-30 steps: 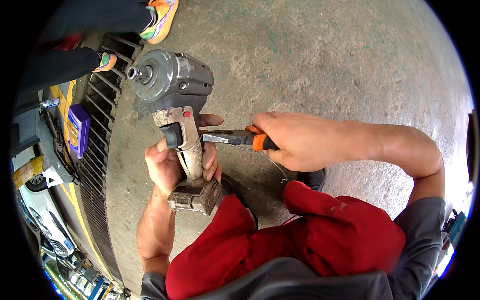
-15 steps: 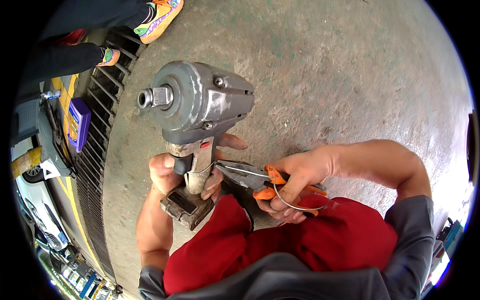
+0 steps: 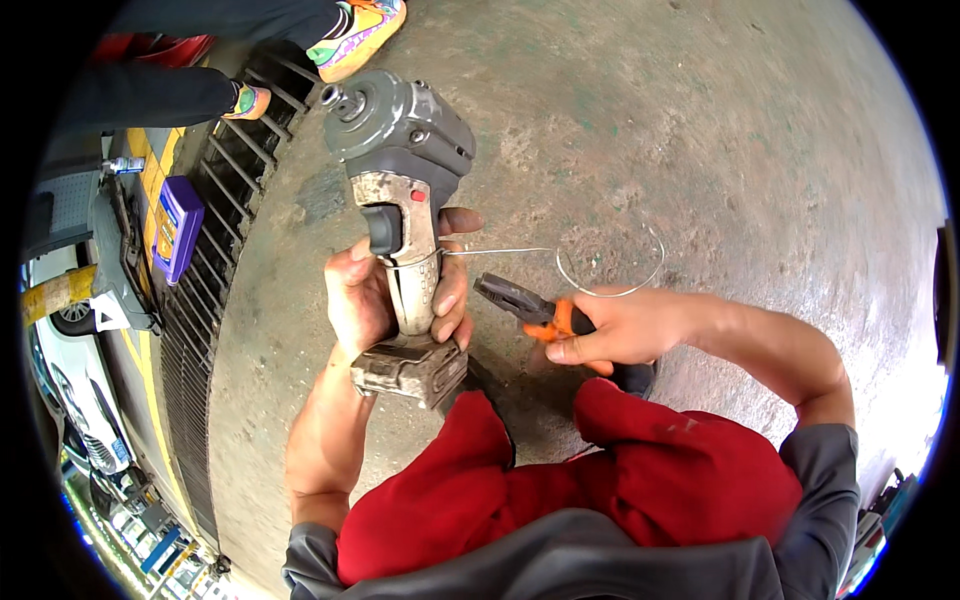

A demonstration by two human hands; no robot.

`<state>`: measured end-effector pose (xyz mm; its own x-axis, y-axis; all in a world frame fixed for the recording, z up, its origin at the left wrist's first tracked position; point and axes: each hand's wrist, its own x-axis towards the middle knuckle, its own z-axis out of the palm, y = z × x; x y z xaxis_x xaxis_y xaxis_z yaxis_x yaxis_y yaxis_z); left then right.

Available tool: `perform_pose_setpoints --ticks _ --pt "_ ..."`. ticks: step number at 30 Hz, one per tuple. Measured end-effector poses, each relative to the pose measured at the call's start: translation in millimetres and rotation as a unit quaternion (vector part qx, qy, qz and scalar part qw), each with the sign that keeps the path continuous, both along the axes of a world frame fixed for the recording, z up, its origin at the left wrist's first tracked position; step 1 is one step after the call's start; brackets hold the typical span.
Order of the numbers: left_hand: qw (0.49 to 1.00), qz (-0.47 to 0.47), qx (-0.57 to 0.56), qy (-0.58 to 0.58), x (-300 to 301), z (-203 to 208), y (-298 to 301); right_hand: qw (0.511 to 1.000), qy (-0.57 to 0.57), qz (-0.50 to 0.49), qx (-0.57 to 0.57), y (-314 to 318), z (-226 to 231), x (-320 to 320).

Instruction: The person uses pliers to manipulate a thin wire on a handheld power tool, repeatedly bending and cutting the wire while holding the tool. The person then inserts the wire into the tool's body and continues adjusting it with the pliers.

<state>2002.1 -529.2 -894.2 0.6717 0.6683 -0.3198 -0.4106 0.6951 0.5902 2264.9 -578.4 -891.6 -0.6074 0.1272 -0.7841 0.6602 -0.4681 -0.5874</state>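
Observation:
My left hand (image 3: 362, 290) is wrapped round the handle of a worn cordless impact wrench (image 3: 412, 215), its grey head tilted up and away from me. A thin metal wire (image 3: 500, 250) circles the handle below the trigger; its free end runs right and curls into a loose loop above my right wrist. Closed round orange-handled pliers (image 3: 540, 312), my right hand (image 3: 620, 325) keeps their dark jaws pointing at the wrench, apart from both wire and handle. The battery base of the wrench sits just above my left knee.
Along the left runs a metal floor grate (image 3: 215, 250), with a purple container (image 3: 178, 230) beside it. Another person's colourful shoe (image 3: 358, 38) stands on the concrete floor (image 3: 640, 130) at the top left. A white car (image 3: 85, 400) is farther left.
The pliers have come off the wire and moved away from the handle. My left hand has shifted the wrench up, tilting its head away. The wire's loop now stretches out freely.

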Motion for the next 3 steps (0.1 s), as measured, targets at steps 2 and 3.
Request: perform_pose_setpoints --ticks 2,3 --pt "1.000 0.021 -0.007 0.012 2 2 -2 0.943 0.051 -0.094 0.316 -26 -27 -3" --pt "1.000 0.017 0.007 0.011 3 -1 -1 0.886 0.058 -0.142 0.438 -36 -43 -5"
